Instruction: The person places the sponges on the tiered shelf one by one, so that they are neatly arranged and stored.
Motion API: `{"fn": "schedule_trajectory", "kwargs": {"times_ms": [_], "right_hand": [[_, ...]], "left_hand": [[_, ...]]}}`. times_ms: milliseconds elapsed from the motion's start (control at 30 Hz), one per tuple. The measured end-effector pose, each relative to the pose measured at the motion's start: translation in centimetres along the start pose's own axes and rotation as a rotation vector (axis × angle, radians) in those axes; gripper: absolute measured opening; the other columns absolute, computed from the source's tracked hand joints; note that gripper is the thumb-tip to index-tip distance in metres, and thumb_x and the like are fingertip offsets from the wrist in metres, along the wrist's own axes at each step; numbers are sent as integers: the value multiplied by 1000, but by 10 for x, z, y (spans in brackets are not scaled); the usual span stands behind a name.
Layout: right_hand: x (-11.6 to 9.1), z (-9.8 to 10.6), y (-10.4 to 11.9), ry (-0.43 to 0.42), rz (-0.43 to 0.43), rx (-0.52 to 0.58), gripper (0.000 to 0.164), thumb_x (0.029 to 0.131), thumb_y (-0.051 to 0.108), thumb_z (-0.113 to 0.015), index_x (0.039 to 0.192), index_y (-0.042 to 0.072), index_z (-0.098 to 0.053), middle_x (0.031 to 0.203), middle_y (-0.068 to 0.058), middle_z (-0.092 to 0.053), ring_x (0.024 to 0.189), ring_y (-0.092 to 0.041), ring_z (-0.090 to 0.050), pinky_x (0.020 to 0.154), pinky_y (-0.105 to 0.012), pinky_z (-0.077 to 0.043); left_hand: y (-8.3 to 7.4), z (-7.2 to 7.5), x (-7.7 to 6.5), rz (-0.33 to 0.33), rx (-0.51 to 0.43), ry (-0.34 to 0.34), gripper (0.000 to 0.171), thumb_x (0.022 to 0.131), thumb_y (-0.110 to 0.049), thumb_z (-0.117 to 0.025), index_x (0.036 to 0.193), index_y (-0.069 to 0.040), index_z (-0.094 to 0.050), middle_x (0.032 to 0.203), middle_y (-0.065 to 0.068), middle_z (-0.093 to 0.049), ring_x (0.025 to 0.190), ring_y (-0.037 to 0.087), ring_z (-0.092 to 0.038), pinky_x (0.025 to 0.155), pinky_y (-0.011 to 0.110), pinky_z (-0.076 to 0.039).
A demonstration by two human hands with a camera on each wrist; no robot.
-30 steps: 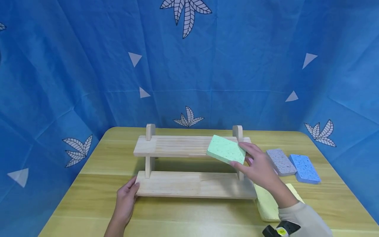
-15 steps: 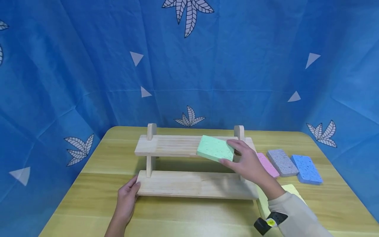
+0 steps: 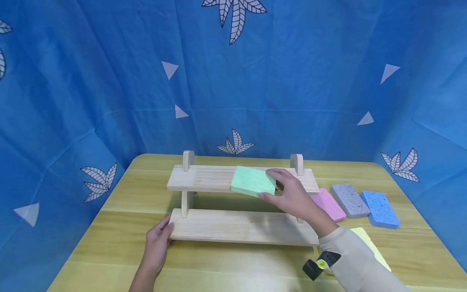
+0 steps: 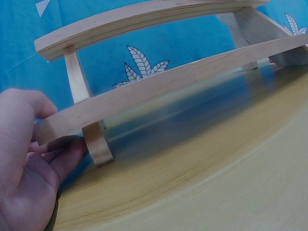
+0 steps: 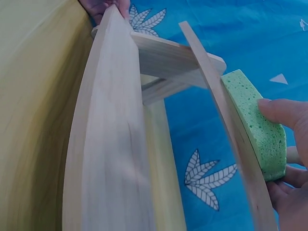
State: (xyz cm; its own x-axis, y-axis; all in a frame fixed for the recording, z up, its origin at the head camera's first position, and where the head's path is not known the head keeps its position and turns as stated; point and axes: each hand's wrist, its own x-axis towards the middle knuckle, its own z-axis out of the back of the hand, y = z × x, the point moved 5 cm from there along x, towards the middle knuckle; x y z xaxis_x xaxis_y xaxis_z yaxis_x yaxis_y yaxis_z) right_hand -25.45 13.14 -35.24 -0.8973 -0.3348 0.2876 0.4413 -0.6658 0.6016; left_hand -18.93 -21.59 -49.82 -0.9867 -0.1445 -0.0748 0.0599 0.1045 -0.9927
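A pale green sponge [image 3: 253, 181] is pinched by its right end between the thumb and fingers of my right hand [image 3: 290, 194]. It lies over the upper shelf of a two-tier wooden rack [image 3: 240, 225]; in the right wrist view the sponge [image 5: 255, 125] is right by the shelf board, and I cannot tell whether it bears on it. My left hand [image 3: 157, 243] grips the left end of the rack's lower board, thumb on top. From the left wrist view, the fingers of that hand [image 4: 33, 168] reach beneath the board [image 4: 144, 94].
Right of the rack lie a pink sponge [image 3: 329, 205], a grey sponge [image 3: 350, 200] and a blue sponge [image 3: 380, 209] on the wooden table [image 3: 109, 251]. A yellow sponge [image 3: 372, 247] is partly hidden under the right forearm. A blue patterned curtain [image 3: 310, 81] hangs behind.
My right hand has carried the green sponge leftward along the upper shelf, which uncovers more of the pink sponge. My left hand keeps its grip on the rack.
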Motion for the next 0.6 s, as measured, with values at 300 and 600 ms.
{"fn": "schedule_trajectory", "kwargs": {"times_ms": [300,600], "right_hand": [[15,-12,11,47,20,14,69,77,34,-76,133,3,-52,135,-12,-50,121,-29,-50,102,-46,-45],[29,-27,25,104,50,5,67,78,37,-75,133,6,-52,134,-10,-51,98,-20,-53,85,-36,-50]], "left_hand": [[-2,-1,-1,-1,-1,3,50,99,-9,-43,141,12,-26,151,26,-23,137,31,-27,98,14,-40],[-1,0,0,-5,-15,9,51,99,-10,-43,142,13,-24,151,27,-21,139,32,-24,98,12,-38]]}}
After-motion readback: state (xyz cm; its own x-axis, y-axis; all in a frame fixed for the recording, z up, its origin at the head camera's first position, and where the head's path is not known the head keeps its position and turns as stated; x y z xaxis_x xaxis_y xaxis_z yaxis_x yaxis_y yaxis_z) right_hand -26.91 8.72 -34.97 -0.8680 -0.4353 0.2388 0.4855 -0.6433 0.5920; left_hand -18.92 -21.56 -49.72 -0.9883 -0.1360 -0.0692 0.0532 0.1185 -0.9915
